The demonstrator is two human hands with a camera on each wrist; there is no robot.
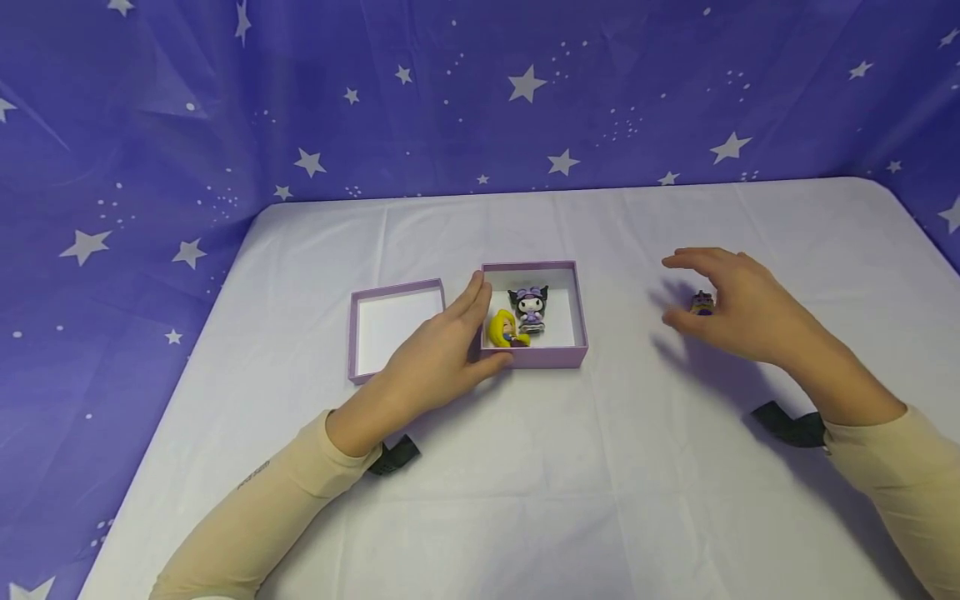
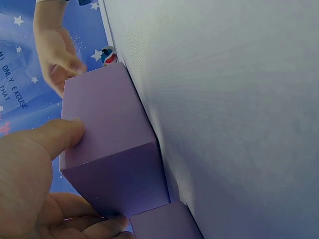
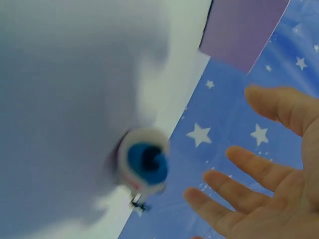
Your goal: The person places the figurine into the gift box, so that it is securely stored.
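A purple box (image 1: 547, 357) with a white inside stands on the table. Inside it lie a black-and-purple hooded figurine (image 1: 532, 310) with a white face and a yellow-haired figurine (image 1: 507, 328). My left hand (image 1: 435, 358) holds the box's left front corner, the thumb on its front wall and the fingers along the left wall, as the left wrist view also shows. At the right, my right hand (image 1: 742, 304) hovers around a small figurine (image 1: 702, 303), fingers spread and thumb apart. That figurine (image 3: 144, 159) appears blurred, white and blue, beyond the fingertips in the right wrist view.
The purple lid (image 1: 397, 289), white inside, lies face up left of the box, partly behind my left hand. A white cloth (image 1: 525, 467) covers the table. Purple star-printed fabric (image 1: 480, 100) hangs behind it. Dark straps (image 1: 790, 424) show at both wrists.
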